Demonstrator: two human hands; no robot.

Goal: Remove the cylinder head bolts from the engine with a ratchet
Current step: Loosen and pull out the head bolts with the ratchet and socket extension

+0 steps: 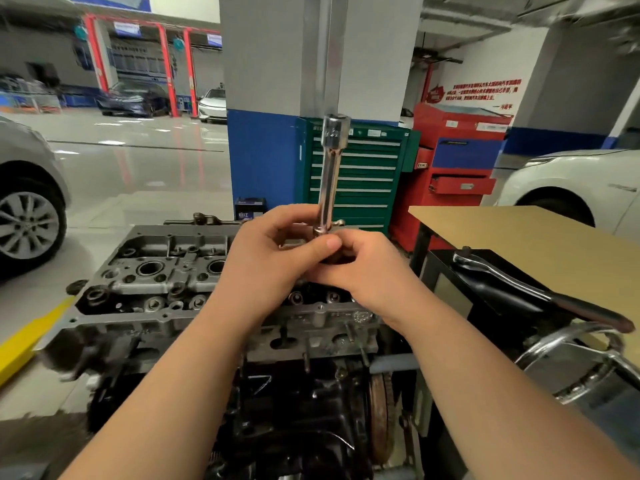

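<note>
Both hands — left (273, 254), right (363, 268) — curl their fingers round the base of an upright extension (329, 188) (socket (335, 130) on top) above the engine (166, 271); a ratchet (540, 292) lies apart, right.

I see a tan-topped table (512, 233) to the right of the engine (214, 292), with a black stand (491, 292) just in front of it carrying a long ratchet (540, 294) laid diagonally. Left of the engine, the glossy grey floor (138, 161) bears a yellow painted stripe (27, 341).
</note>
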